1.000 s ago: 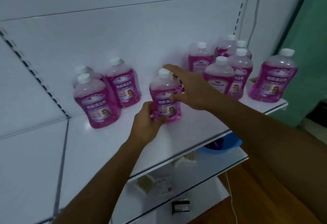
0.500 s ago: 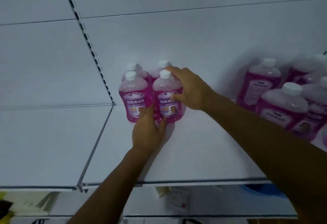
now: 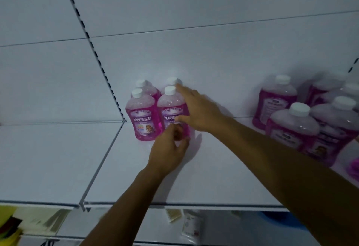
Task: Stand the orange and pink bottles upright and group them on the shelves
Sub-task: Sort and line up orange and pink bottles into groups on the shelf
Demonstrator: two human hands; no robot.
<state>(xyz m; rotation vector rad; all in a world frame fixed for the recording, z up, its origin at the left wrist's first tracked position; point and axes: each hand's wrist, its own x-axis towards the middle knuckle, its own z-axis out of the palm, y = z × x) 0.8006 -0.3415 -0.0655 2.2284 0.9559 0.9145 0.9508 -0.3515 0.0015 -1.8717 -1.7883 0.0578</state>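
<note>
A tight group of pink bottles with white caps stands upright at the back left of the white shelf [image 3: 213, 177]. Its front-right pink bottle [image 3: 171, 107] is under my right hand [image 3: 198, 109], thumb on the label and fingers along its right side up to the cap. My left hand [image 3: 169, 148] is just in front of that bottle's base, fingers loosely curled and blurred, holding nothing. The front-left bottle [image 3: 142, 121] touches it, and two more caps show behind. Several other pink bottles [image 3: 275, 100] stand grouped at the right.
A slotted upright post [image 3: 93, 55] divides the white back panels. On the lower shelf lie cards [image 3: 172, 214], a small packet [image 3: 191, 224], a blue basin [image 3: 279, 218] and coloured sheets [image 3: 7, 218] at the far left.
The bottle was slid left from mid-shelf and now stands against the left group. My left hand has drawn back slightly from its base; the view has swung left.
</note>
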